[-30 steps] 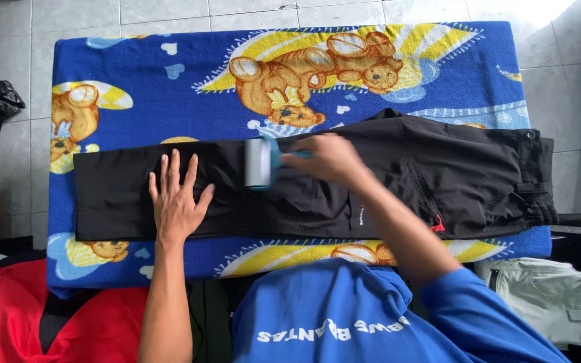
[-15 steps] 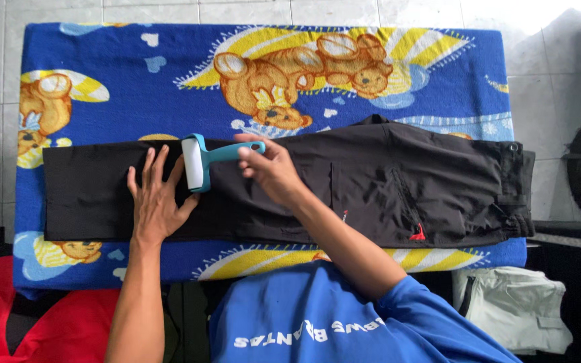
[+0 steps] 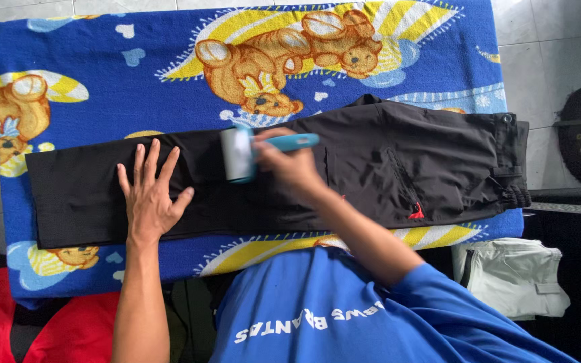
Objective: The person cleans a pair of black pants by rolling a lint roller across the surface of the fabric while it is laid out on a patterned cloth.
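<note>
- Black trousers [image 3: 384, 175] lie flat across the middle of the frame on a blue teddy-bear blanket [image 3: 122, 81].
- The left hand [image 3: 148, 195] presses them, fingers spread apart.
- The right hand [image 3: 289, 165] has fingers wrapped around a teal lint roller [image 3: 240, 154] resting on the trousers at the centre.

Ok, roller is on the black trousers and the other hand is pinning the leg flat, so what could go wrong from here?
1. The lint roller sits close to the left hand; a longer stroke that way could run into the fingers.
2. The black trousers are pinned only at the leg, so the sticky roller may lift or bunch the loose cloth by the right hand.
3. The waistband reaches the edge of the blue blanket, so it might slip off.
</note>
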